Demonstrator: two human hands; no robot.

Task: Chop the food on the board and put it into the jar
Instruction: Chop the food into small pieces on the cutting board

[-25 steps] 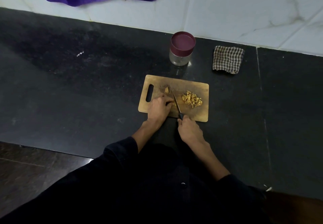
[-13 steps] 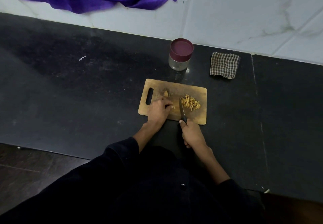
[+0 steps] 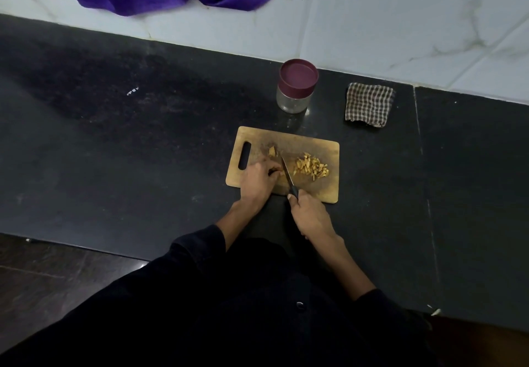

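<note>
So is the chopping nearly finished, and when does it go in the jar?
Partly done. A pile of chopped pieces lies on the board. Right now the left hand holds down a piece while the right hand works the knife. One small chunk waits uncut. The jar has its lid on, so nothing is inside yet.

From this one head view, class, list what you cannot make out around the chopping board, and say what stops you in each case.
- The piece being cut: hidden under the left hand.
- The knife handle: wrapped in the right hand; only the blade shows.
- What the chopped food is: pieces too small and dim.
- The jar contents: its lid is on and the glass is too small to read.
</note>
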